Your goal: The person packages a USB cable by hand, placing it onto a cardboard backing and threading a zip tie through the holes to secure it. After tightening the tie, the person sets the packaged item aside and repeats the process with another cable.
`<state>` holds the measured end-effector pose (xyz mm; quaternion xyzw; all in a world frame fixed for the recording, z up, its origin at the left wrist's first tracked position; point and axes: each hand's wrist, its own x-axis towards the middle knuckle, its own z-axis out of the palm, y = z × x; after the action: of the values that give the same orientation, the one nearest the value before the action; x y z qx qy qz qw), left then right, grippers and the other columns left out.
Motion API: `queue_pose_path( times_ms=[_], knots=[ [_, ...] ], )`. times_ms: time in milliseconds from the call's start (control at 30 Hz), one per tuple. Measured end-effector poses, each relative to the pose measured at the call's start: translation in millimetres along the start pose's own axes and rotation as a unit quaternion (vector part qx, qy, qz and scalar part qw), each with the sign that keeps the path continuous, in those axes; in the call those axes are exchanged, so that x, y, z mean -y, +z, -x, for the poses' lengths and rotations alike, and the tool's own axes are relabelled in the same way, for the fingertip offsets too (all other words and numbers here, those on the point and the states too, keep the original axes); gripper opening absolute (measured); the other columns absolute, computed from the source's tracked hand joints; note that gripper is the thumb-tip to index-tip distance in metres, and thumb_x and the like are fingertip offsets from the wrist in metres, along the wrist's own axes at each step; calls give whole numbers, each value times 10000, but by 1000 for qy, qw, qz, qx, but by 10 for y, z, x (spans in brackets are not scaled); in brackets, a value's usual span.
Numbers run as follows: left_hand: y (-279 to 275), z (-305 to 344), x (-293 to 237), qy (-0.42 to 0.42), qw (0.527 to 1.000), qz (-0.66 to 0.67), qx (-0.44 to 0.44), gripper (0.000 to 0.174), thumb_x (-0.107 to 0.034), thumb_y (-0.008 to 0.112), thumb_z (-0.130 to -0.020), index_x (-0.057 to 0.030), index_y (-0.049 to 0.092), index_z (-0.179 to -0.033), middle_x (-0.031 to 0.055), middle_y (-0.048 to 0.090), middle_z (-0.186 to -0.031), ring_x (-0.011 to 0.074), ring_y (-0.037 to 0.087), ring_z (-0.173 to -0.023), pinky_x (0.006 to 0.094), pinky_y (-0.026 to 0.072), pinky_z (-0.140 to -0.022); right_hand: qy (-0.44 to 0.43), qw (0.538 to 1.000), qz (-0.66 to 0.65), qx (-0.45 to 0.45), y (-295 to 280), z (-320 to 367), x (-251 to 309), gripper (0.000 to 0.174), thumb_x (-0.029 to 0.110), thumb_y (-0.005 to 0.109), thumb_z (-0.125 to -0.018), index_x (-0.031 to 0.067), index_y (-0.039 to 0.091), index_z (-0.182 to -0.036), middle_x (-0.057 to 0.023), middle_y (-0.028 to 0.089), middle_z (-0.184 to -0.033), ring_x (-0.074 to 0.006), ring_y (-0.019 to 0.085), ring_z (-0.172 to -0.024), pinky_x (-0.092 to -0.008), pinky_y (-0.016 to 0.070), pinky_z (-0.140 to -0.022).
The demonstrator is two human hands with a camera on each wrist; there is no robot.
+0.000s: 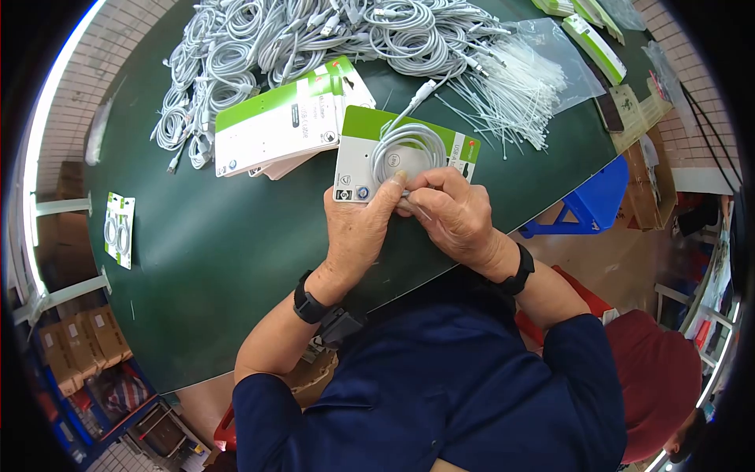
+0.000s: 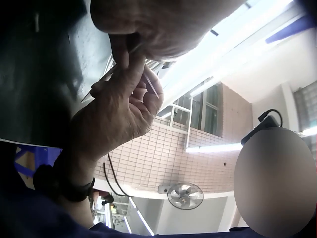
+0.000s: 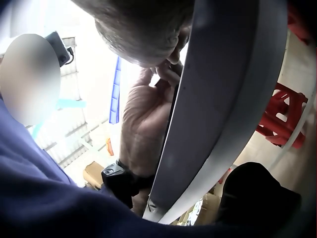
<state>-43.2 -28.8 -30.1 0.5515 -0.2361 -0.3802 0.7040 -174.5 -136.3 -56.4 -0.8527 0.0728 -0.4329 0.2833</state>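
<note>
Over the near part of the table, my left hand (image 1: 354,230) holds a green-and-white packaging card (image 1: 358,161) by its lower edge, with the thumb on the cable. A coiled grey-white USB cable (image 1: 431,135) lies against the card's face, its plug (image 1: 425,90) sticking up past the top edge. My right hand (image 1: 462,219) is at the bottom of the coil, fingers curled in and meeting the left thumb. It pinches a thin white zip tie (image 2: 151,85), whose tail shows beside the fingers in the left wrist view. The fingertips partly hide the tie.
Stacked printed cards (image 1: 275,122) lie left of the hands. Behind them spreads a big heap of coiled cables (image 1: 307,35). Loose zip ties (image 1: 515,86) spill from a clear bag at the right. One card with a coil (image 1: 119,232) lies far left. A blue stool (image 1: 586,200) stands beyond the table edge.
</note>
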Motion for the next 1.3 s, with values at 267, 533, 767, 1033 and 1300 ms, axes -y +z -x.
queue_pose_path(
  times_ms=[267, 533, 767, 1033, 1300],
  knots=[
    [-20, -7, -34, -14, 1000, -8, 4, 202, -65, 716, -998, 63, 711, -1154, 93, 763, -917, 128, 728, -734, 262, 606, -638, 1, 1000, -3, -6, 23, -21, 27, 210, -18, 821, -809, 66, 712, -967, -85, 703, -1036, -187, 718, -652, -319, 598, -542],
    [4, 8, 68, 1, 1000, 13, -24, 204, -80, 759, -974, 53, 726, -1124, 71, 759, -910, 100, 705, -746, 248, 583, -646, 3, 1000, 22, 9, 20, -36, 34, 204, -28, 815, -805, 62, 717, -959, -60, 694, -974, -199, 710, -648, -327, 600, -542],
    [24, -14, -10, 27, 999, 1, -23, 215, -70, 775, -965, 59, 727, -1131, 61, 761, -927, 95, 708, -767, 247, 585, -653, -22, 1000, 2, -20, 25, -102, 11, 216, -22, 838, -792, 55, 718, -954, -70, 713, -976, -210, 717, -664, -326, 590, -539],
    [90, 148, -582, 147, 988, 26, -50, 270, -26, 752, -988, 50, 697, -1241, 82, 758, -1094, 111, 709, -921, 254, 590, -782, -100, 993, -24, -63, -64, -470, 283, 244, -39, 835, -771, 35, 750, -988, -118, 732, -1044, -201, 708, -686, -300, 570, -553],
    [-42, 171, -649, 177, 977, 31, -117, 305, -37, 757, -982, 50, 679, -1264, 101, 752, -1120, 139, 713, -921, 297, 605, -793, -165, 980, -93, -61, 178, -581, 407, 214, -74, 794, -783, -17, 676, -953, -142, 729, -989, -250, 745, -753, -338, 617, -607]
  ],
)
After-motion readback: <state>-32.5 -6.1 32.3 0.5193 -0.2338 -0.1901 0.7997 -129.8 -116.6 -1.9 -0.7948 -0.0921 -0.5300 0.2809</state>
